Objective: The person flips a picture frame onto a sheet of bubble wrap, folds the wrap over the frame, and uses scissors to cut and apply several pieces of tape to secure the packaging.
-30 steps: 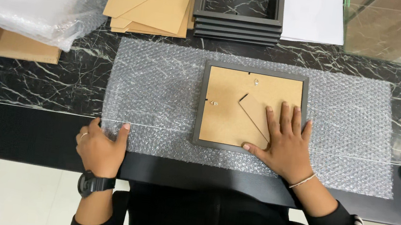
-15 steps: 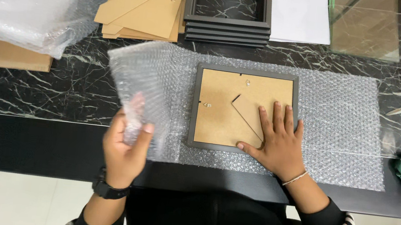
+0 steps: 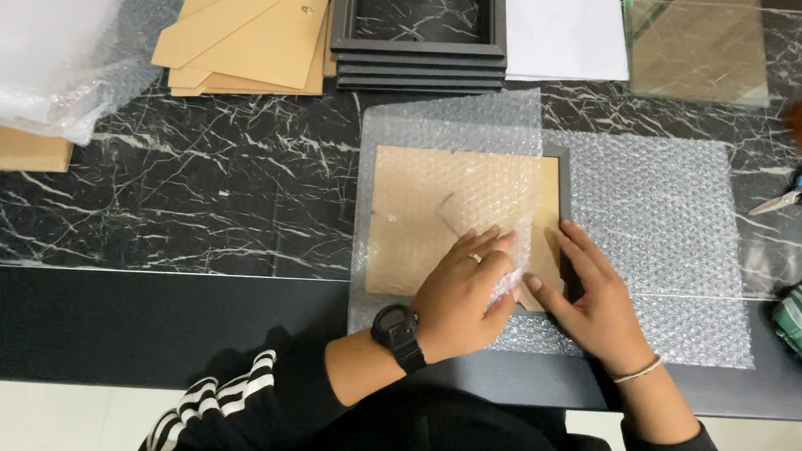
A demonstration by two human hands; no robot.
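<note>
Your left hand [image 3: 462, 293] & right hand [image 3: 593, 303] pressed flat, fingers spread, gripping nothing: one bubble wrap sheet [image 3: 664, 215] folded over one picture frame [image 3: 423, 208] under them.

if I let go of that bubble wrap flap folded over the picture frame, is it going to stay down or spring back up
Probably it springs back. The bubble wrap looks thin and floppy, and only the left hand pins the flap on the picture frame. It likely weighs almost nothing, so a nudge could shift it on the glossy table.

left hand [image 3: 462, 291] | flat on bubble wrap [image 3: 654, 214] | over frame [image 3: 462, 220]
</note>
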